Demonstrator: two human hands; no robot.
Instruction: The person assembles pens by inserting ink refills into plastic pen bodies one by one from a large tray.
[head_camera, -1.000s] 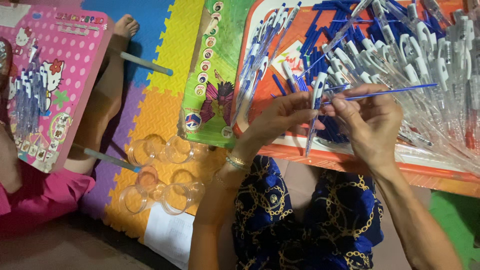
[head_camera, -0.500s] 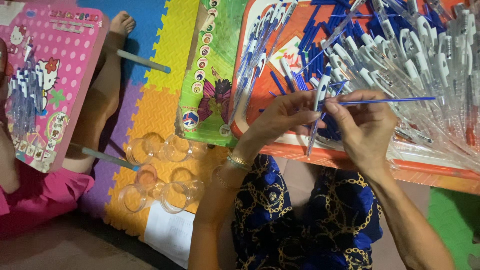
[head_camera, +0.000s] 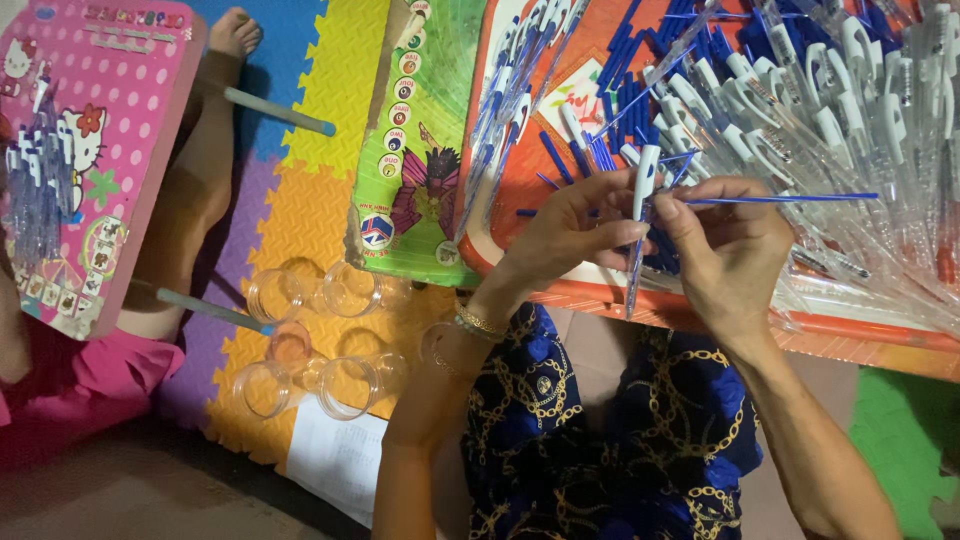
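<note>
- left hand (head_camera: 575, 228) is pinched shut on a clear pen barrel (head_camera: 640, 235) with a white cap end, holding it almost upright over the near edge of the orange tray (head_camera: 700, 315)
- right hand (head_camera: 730, 250) has its fingertips closed on a thin blue refill (head_camera: 790, 198) that sticks out sideways to the right, its inner end right by the barrel top
- the refill looks skinny and bendy, so I reckon a crooked push could kink it or miss the opening
- loose grip = the barrel could drop into the big pile of clear pens (head_camera: 850, 130) and get lost
- clear plastic cups (head_camera: 320, 340) sit on the foam mat (head_camera: 300, 210), well away
</note>
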